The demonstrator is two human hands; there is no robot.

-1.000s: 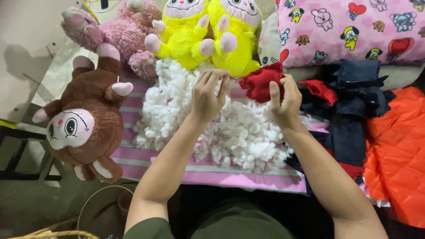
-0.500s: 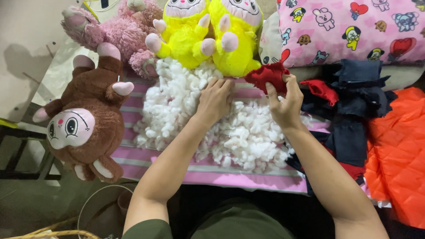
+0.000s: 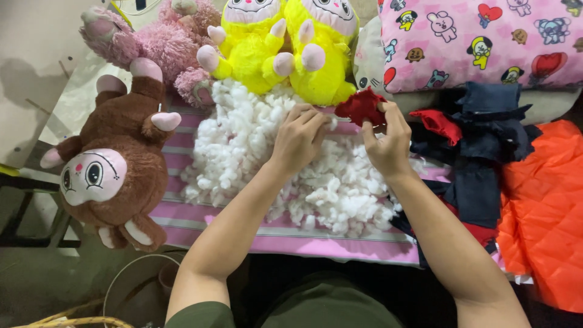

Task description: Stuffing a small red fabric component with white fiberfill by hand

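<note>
Head view, right hand [image 3: 388, 143] pinching red fabric piece [image 3: 363, 107], partly hidden.

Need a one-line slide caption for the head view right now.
Right hand pinches a small red fabric piece while left hand rests on white stuffing.

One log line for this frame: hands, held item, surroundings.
left hand: on white stuffing | right hand: pinching red fabric piece | behind: yellow plush toys
</note>
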